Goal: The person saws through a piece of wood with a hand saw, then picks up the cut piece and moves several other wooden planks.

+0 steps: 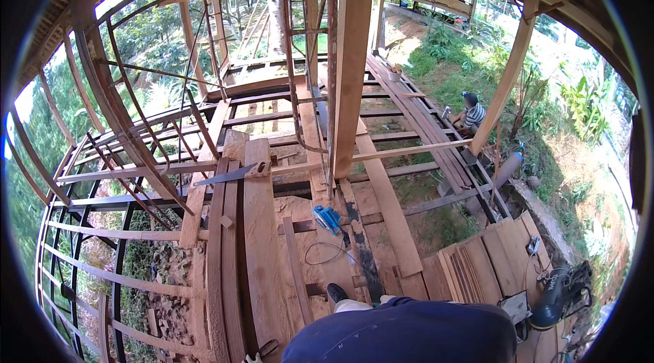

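Observation:
At the lower edge, left of my dark blue shirt, a small pale shape shows, apparently gloved fingers of my left hand. Most of that hand is cut off, so its grip is hidden. Beside it is a dark, rounded object whose kind I cannot make out. Long wooden planks run away from there. Across their far end lies a handsaw with a wooden handle. A blue power tool, which looks like a hand planer, rests on a board with its cord looped beside it. My right hand is outside the picture.
Open gaps lie between the dark floor beams. A thick wooden post and rusty scaffold frames stand ahead. Another person sits low at the right edge. Stacked boards and a dark machine lie at the near right.

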{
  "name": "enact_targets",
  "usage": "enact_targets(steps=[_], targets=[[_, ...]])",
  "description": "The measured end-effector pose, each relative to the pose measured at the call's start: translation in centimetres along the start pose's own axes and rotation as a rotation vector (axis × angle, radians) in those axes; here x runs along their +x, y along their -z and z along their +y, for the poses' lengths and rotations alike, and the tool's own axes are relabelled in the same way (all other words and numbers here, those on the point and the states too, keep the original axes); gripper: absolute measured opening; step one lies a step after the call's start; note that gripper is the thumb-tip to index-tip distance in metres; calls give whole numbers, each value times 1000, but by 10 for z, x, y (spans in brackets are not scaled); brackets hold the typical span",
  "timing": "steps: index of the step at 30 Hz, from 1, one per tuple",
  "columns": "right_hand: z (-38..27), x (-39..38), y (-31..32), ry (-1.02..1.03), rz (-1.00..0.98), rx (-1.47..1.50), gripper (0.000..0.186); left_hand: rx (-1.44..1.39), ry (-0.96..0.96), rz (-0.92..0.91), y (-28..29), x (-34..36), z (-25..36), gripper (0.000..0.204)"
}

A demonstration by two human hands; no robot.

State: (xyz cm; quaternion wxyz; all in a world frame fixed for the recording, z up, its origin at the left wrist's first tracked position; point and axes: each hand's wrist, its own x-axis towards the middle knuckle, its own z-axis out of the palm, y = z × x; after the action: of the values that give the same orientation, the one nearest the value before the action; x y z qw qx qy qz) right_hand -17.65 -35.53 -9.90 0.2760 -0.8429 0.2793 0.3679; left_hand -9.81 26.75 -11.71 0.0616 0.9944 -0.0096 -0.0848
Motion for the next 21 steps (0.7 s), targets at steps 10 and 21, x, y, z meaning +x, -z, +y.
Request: enact_targets(steps=[10, 21], targets=[[-44, -20, 60, -67, -75, -129, 58, 100, 248, -382, 54, -48, 11, 42], [-57, 29, 66, 250, -121, -245, 44, -306, 957, -220, 66, -132, -15, 70]])
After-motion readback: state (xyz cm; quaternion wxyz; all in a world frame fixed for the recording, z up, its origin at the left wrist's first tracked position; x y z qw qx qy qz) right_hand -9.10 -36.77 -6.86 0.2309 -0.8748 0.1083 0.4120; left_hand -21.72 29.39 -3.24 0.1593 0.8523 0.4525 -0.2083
